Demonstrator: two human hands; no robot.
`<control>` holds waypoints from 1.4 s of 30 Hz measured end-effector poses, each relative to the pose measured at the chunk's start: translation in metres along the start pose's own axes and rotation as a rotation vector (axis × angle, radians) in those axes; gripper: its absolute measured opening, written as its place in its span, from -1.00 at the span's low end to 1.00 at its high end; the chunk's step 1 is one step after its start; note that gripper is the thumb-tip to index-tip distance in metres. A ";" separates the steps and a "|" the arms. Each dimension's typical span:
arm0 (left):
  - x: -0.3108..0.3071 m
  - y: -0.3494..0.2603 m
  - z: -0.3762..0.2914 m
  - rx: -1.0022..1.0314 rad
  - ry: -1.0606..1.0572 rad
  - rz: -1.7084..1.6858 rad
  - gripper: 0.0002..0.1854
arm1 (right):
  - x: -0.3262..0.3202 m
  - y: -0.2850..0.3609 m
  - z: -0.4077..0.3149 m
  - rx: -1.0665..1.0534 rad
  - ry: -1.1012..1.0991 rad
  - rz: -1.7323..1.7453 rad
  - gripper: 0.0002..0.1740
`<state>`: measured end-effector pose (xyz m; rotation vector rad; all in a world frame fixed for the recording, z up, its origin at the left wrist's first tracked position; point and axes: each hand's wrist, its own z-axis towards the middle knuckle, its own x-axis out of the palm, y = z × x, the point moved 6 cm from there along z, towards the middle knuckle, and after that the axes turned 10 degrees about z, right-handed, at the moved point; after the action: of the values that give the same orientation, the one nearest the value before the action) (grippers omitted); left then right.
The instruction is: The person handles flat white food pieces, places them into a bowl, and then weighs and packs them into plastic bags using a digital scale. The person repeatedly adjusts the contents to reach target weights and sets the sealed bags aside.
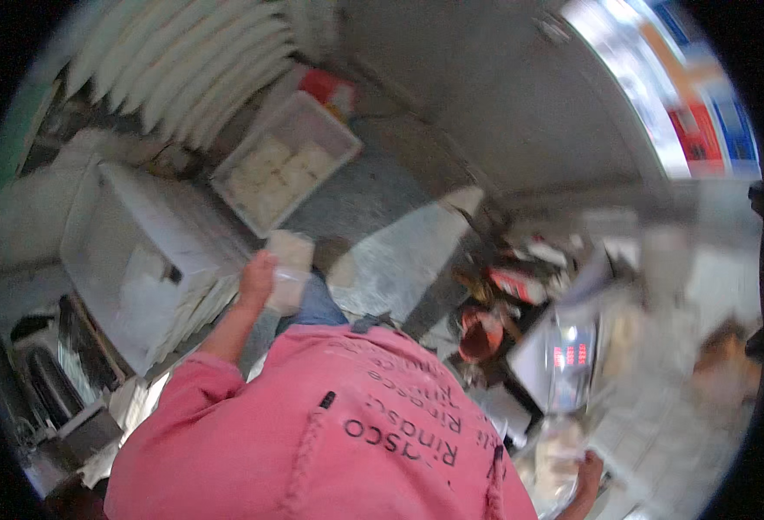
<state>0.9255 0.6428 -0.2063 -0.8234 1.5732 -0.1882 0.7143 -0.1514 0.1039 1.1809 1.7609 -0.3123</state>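
Note:
My left hand (258, 278), at the left of my body, grips a clear-looking pack (291, 265) with pale contents, blurred by motion. Just beyond it a white plastic crate (350, 144) stands on the floor, holding pale blocks that look like similar packs. At the lower right, my right hand (590, 469) is beside a clear plastic bag (556, 458) of pale contents and seems to touch it. Whether its fingers close on the bag is too blurred to see. A scale with a lit red display (570, 357) sits just beyond that bag.
A large white bin or chest (161, 260) stands close on my left, with stacked white corrugated sheets (187, 58) behind it. Cluttered items, including an orange-red container (479, 333), lie by the tiled counter (655, 442) on the right. Grey floor (382, 273) runs ahead.

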 end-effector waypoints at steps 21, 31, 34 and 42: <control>0.147 0.171 0.473 -0.366 -0.254 -0.267 -0.93 | 0.938 0.783 0.268 -1.017 0.685 -0.013 -0.68; 0.356 0.294 0.650 -0.509 -0.424 -0.207 -0.92 | 1.192 0.887 0.381 -1.399 0.631 -0.156 -0.72; 0.374 0.309 0.641 -0.551 -0.502 -0.411 -0.85 | 1.202 0.894 0.355 -1.114 0.798 -0.221 -0.63; 0.312 0.209 0.455 -0.254 -0.083 0.066 -0.37 | 1.034 0.734 0.364 -1.230 0.465 -0.229 -0.50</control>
<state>1.2769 0.7626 -0.6648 -0.9619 1.5624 0.0946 1.4468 0.5746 -0.7187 0.1413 1.9348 0.8886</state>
